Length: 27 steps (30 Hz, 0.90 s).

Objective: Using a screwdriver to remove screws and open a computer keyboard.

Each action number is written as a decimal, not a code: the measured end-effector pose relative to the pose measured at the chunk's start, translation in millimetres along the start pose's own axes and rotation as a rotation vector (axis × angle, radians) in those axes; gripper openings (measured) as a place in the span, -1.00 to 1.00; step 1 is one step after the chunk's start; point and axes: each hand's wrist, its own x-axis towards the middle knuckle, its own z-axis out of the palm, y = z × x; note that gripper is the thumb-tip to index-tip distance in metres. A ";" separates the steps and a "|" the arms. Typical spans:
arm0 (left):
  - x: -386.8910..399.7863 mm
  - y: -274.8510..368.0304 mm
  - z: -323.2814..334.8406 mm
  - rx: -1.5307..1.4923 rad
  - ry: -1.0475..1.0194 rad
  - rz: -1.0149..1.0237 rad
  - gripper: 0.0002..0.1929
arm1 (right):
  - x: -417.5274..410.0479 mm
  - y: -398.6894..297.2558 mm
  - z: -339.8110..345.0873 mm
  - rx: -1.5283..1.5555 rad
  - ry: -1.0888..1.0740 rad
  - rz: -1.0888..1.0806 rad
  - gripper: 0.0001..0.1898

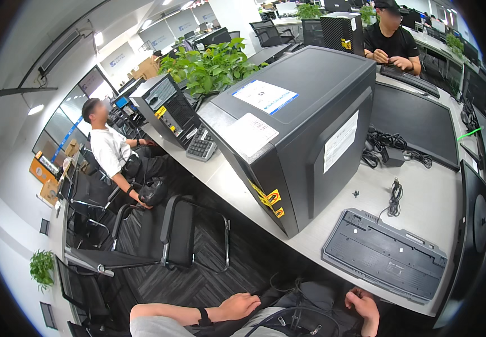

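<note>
My left hand, with a black band at the wrist, rests on my lap, its fingers loosely curled; whether it holds anything cannot be told. At the desk's front edge, my right hand is half curled near an upside-down black keyboard, not clearly touching it. Something small and dark may be between its thumb and fingers. A large black computer tower with paper labels stands on the desk in front of me. Behind the keyboard lie its coiled USB cable and a few small dark pieces.
A flat monitor, bundled black cables with a power adapter, and an upright screen are at the right. Another tower, a second keyboard and leafy plants stand beyond. Two people sit nearby; an office chair is at left.
</note>
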 end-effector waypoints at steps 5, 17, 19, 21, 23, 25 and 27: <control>15.1 2.5 1.8 0.014 0.037 -0.116 -0.76 | 2.2 -3.7 1.2 0.007 -0.011 -0.026 -0.73; 121.9 89.4 -317.8 0.045 1.318 0.129 -0.77 | -9.7 -26.5 8.4 -0.053 -0.039 -0.054 -0.75; 127.1 102.0 -357.4 0.229 1.335 0.075 -0.73 | -11.3 -25.7 8.7 -0.015 -0.050 -0.072 -0.74; 131.8 111.5 -373.1 0.339 1.378 0.058 -0.69 | -12.6 -24.2 8.1 -0.021 -0.013 -0.081 -0.73; 131.8 115.8 -383.7 0.328 1.340 -0.009 -0.68 | -14.7 -22.4 7.4 0.018 -0.013 -0.087 -0.72; 131.8 118.8 -392.9 0.191 1.313 0.040 -0.67 | -16.5 -21.2 5.9 0.013 -0.009 -0.084 -0.71; 128.3 117.6 -381.8 0.268 1.269 0.090 -0.69 | -16.7 -21.3 5.8 0.041 -0.009 -0.088 -0.70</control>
